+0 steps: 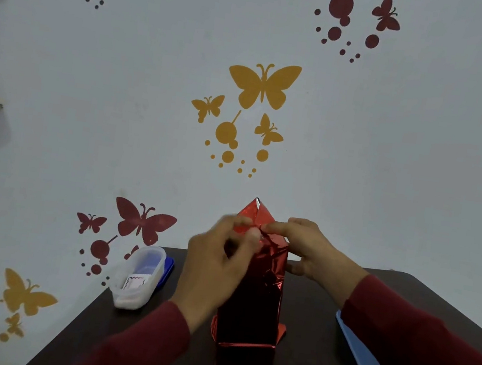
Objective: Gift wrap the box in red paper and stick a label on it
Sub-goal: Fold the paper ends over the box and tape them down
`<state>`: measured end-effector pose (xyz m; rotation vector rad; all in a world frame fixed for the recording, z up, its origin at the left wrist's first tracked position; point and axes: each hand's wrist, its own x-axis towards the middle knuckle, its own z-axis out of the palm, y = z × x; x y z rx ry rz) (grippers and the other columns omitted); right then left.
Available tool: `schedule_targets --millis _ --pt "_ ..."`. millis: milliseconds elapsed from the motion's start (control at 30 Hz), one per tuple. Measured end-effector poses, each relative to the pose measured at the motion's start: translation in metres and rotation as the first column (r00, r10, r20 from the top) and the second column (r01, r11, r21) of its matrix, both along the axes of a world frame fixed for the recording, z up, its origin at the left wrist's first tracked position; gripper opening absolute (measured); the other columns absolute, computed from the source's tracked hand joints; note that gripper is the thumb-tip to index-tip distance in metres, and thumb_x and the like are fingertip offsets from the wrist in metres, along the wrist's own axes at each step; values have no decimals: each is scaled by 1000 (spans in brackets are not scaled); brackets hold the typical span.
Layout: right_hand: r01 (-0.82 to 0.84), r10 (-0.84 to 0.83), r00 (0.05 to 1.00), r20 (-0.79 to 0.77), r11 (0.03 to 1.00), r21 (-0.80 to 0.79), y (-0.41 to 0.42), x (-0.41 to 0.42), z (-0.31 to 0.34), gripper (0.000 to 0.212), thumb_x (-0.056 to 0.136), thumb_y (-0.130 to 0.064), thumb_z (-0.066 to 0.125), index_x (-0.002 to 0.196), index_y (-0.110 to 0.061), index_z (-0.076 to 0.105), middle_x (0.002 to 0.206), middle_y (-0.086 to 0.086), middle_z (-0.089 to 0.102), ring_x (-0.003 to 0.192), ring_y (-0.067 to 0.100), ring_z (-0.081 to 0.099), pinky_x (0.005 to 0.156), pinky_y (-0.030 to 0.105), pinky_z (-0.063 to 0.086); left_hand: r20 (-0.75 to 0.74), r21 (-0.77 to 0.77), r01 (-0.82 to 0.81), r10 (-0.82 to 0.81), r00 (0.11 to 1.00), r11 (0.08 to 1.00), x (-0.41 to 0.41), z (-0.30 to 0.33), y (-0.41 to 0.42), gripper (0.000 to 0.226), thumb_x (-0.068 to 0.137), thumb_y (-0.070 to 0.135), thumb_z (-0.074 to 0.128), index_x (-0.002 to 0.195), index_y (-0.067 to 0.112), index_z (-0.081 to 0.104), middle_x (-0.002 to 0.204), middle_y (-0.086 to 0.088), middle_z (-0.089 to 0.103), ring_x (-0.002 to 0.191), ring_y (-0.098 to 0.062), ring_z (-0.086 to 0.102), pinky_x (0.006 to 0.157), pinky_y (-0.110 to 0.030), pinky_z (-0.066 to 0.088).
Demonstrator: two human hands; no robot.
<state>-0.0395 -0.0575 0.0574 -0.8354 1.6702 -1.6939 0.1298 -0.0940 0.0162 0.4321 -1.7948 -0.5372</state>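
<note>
At the centre of the dark table (317,361), the box (251,300) stands upright on end, covered in shiny red paper (270,265). A triangular paper flap (255,213) rises at its top. The left hand (220,259) pinches the paper at the upper edge; motion blur obscures finer detail. The right hand (305,246) pinches the same fold from the right. A clear container (138,279) holding a label (135,283) sits far left; a blue lid (363,360) lies right.

Dark table (321,330) with upright red-wrapped box (257,307), clear plastic container (138,279), blue lid (369,364).
</note>
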Motion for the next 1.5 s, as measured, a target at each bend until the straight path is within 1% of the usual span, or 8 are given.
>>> schedule_targets --millis 133,333,467,633,800,1133,1300,1500 --pt "2 -2 1000 -4 1000 1 -1 -1 -3 81 86 -14 79 155 -14 38 122 5 62 88 11 63 58 30 51 -40 298 -34 48 998 954 -9 39 -31 5 94 28 69 96 27 74 82 11 73 77 8 66 63 -1 41" --pt "22 -22 999 -27 1000 -1 -5 -3 -6 78 92 -11 73 158 -14 32 124 7 61 88 11 61 50 27 48 97 580 160 -262 960 798 -29 53 -55 18 89 34 76 101 21 79 99 9 77 91 -7 70 67 -18 48" --pt "11 -11 999 -35 1000 -10 -4 -3 -7 79 91 -9 74 158 -14 32 129 9 57 82 11 61 53 28 47 202 578 142 -310 929 804 -35 47 -63 12 88 26 77 97 19 82 105 4 79 104 -17 73 91 -31 59" --pt "-18 17 999 -35 999 -27 -3 -9 -9 89 81 -16 83 155 -19 35 138 8 57 103 16 65 60 31 51 237 624 151 -370 899 766 -28 47 -70 16 86 18 81 102 16 83 101 -5 80 85 -12 73 75 -22 57" --pt "-43 42 998 -36 998 -42 -2 -11 -11 90 75 -11 87 150 -25 38 128 7 64 100 20 72 68 36 56 360 590 140 -413 837 795 -20 47 -81 40 72 27 93 110 25 82 106 10 80 108 -3 69 96 -20 47" --pt "-20 18 999 -37 999 -45 -2 -6 -8 88 77 -16 85 151 -23 38 131 6 61 98 20 72 63 33 56 323 610 170 -440 838 774 -19 42 -87 51 71 29 94 119 26 78 117 11 77 112 -1 66 89 -16 44" --pt "14 -16 999 -33 998 -54 -11 -1 -9 79 87 -11 78 153 -17 36 117 6 59 89 17 65 56 30 52 288 658 177 -462 839 732 -20 42 -87 39 79 28 88 117 29 79 111 8 79 113 -13 71 109 -35 49" --pt "21 -20 1000 17 997 -71 -14 1 -15 72 93 -7 72 154 -15 34 102 5 62 79 17 68 56 31 52 106 722 165 -343 933 672 -24 36 -96 45 84 15 81 125 33 74 101 5 79 105 -20 73 97 -38 56"
